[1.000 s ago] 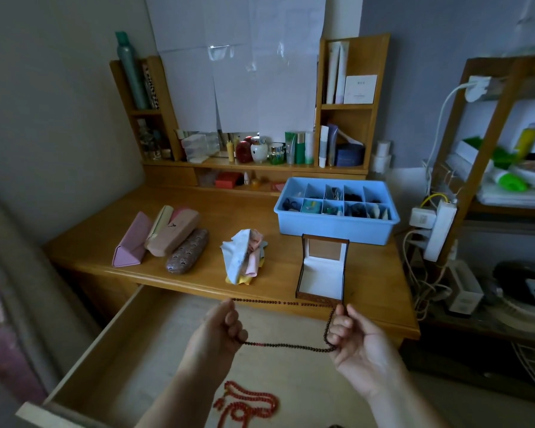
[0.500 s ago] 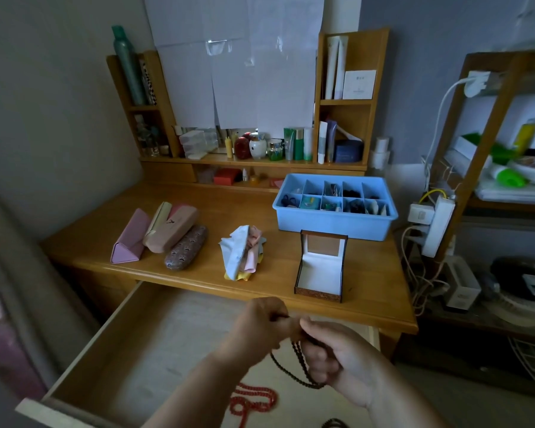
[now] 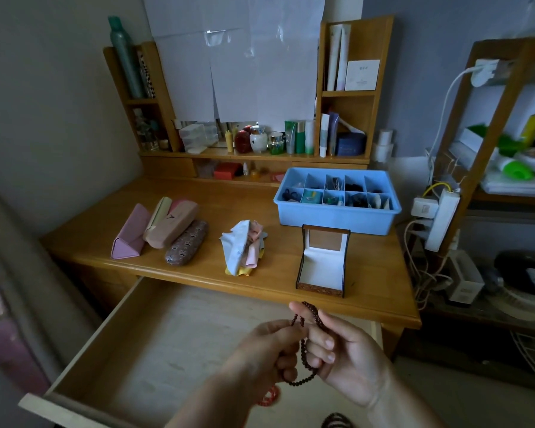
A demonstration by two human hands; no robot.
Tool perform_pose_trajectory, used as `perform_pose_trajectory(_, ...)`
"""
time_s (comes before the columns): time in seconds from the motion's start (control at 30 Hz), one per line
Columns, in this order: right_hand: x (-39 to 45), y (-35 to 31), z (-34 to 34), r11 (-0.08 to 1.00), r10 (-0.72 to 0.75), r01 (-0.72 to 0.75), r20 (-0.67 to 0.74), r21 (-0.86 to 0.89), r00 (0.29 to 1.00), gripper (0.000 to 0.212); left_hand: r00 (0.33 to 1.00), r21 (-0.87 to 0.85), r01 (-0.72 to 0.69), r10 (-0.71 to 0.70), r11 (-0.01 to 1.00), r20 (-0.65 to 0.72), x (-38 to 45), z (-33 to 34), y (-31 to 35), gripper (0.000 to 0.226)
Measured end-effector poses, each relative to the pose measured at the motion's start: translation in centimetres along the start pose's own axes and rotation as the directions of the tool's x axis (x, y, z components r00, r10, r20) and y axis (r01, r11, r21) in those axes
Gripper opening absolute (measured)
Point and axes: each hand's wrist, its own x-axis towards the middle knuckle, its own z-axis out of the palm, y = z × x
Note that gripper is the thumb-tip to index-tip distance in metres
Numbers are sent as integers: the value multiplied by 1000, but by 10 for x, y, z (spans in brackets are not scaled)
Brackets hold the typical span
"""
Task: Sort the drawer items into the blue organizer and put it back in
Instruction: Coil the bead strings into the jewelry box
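Presently a string of dark beads (image 3: 303, 350) is held between both hands above the open drawer (image 3: 155, 329), near its right side and just in front of the desk's front edge. It is pinched by the left hand (image 3: 269, 350), whose fingers are curled round the strand, and looped over the fingers of the right hand (image 3: 343, 356), which are bent round it as well; a slack loop hangs below the two hands. The strand appears to be gathered into coils, probably so that it can be laid compactly into a small space.

An open box (image 3: 322, 264) with a pale lining is stood near the desk's (image 3: 198, 273) front edge, right of centre, its lid raised toward the back; it is likely kept open there to take the beads. Behind it, toward the right back of the desktop, the blue organizer (image 3: 337, 217) is set, several of its compartments already filled, so the sorting is judged to be well under way.

Glasses cases (image 3: 167, 227) are lined up at the left of the desktop and a bundle of cloths (image 3: 244, 248) is placed at its middle, seemingly grouped by kind. Red beads (image 3: 267, 396) and another dark string (image 3: 337, 421) are partly seen low in the drawer, still to be sorted.
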Motion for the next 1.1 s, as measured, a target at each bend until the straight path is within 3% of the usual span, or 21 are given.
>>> perform_pose_trajectory(0.13, -2, -4, -2, 996, -40, 37, -36, -77, 999, 58, 996, 100, -36, 44, 994, -75, 0, 1, 3, 24)
perform_pose_trajectory(0.2, -4, -11, -2, 988, -151, 146, -121, -52, 981, 47, 997, -72, -25, 20, 997, -81, -1, 1, 4, 20)
perform_pose_trajectory(0.27, -5, -19, -2, 966, -254, 257, -213, -17, 944, 32, 1000, -238, 4, 0, 971, 16, -2, 2, 2, 10)
perform_pose_trajectory(0.37, -3, -23, -1, 939, -303, 337, -305, 64, 903, 6, 998, -279, -14, 31, 960, 55, -3, 3, -7, 10)
perform_pose_trajectory(0.43, -2, -16, -2, 951, -275, 302, -277, 59, 921, 5, 997, -373, -72, 72, 925, -15, 0, 2, -7, 8)
perform_pose_trajectory(0.53, -5, -7, -3, 978, -125, 101, -127, -182, 984, 13, 989, -485, -141, 99, 863, -110, 5, -6, -2, 14)
perform_pose_trajectory(0.6, -7, -10, -7, 946, -103, 41, -176, -322, 979, 23, 986, -407, -140, 88, 903, -144, 7, -13, -1, 14)
perform_pose_trajectory(0.67, -6, -16, -13, 932, -179, 61, -307, -358, 935, 29, 984, -252, -78, 34, 965, -176, 7, -14, -7, 15)
perform_pose_trajectory(0.77, -1, -22, -20, 901, -261, 57, -430, -431, 864, 20, 975, -62, 8, -21, 998, -220, 10, -11, -10, 15)
perform_pose_trajectory(0.87, 6, -32, -23, 838, -303, 23, -430, -546, 851, 15, 966, 77, 23, -3, 997, -260, 24, -11, 3, 15)
perform_pose_trajectory(0.97, 18, -55, -19, 791, -394, 85, -398, -606, 829, 16, 965, 131, -25, 58, 991, -258, 49, -6, 24, 13)
perform_pose_trajectory(1.03, 33, -69, -19, 669, -530, 86, -393, -739, 751, 20, 951, 110, -63, 93, 992, -296, 73, 1, 38, 11)
perform_pose_trajectory(1.1, 47, -80, -22, 406, -680, -30, -324, -913, 658, 22, 927, 165, -87, 141, 982, -348, 99, 8, 48, 8)
